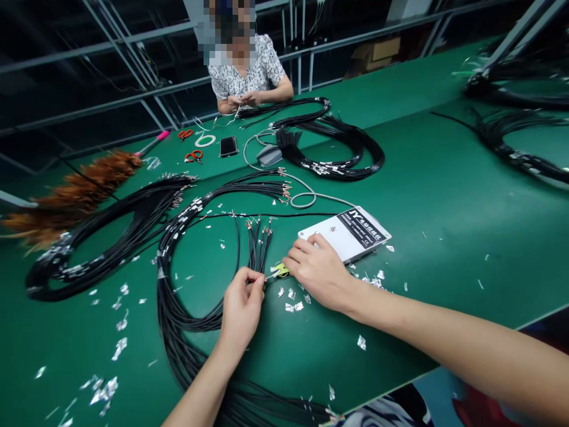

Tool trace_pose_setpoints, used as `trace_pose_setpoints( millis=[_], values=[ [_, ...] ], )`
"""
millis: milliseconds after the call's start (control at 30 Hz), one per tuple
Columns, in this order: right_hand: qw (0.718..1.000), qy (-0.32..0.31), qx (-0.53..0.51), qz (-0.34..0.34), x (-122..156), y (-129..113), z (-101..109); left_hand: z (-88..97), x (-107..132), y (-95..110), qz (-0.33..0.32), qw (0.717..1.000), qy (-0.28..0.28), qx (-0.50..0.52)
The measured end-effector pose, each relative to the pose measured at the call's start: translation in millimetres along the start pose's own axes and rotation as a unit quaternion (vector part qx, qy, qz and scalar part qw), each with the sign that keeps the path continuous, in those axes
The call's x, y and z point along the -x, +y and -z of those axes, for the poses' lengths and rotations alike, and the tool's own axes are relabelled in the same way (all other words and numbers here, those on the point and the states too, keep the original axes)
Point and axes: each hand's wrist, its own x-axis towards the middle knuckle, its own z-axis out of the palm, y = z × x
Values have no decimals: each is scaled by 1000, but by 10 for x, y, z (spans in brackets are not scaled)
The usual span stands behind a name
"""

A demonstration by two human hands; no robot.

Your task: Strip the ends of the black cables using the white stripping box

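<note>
My left hand (242,302) pinches the end of a thin black cable (256,246) from a small group of cables with metal terminals. My right hand (317,270) is curled, knuckles up, over a small yellow-green tool (280,270) that meets the cable end. Both hands rest on the green table (444,225). A large coil of black cables (178,320) loops round my left wrist. A white flat device (351,232) with a black label lies just beyond my right hand.
Silver scraps (293,306) litter the mat near my hands. More black cable bundles (111,237) lie left and far (338,148). A feather duster (75,196), orange scissors (194,156) and a phone (228,145) sit at the back. A seated person (246,74) works opposite.
</note>
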Motion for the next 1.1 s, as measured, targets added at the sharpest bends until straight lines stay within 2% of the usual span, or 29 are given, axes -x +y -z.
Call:
trace_pose_setpoints(
  millis=[833, 900, 967, 1100],
  values=[
    [999, -24, -46, -15, 3, 35, 73, -88, -100, 94, -33, 991, -5, -133],
    [998, 1, -66, -16, 53, 65, 119, -84, -98, 104, -36, 989, -4, -143],
    [995, 53, -86, -26, 154, 120, 179, -81, -96, 115, -38, 988, -3, -150],
    [969, 187, -118, -108, 498, 239, 284, -82, -94, 136, -44, 987, 3, -154]
  ],
)
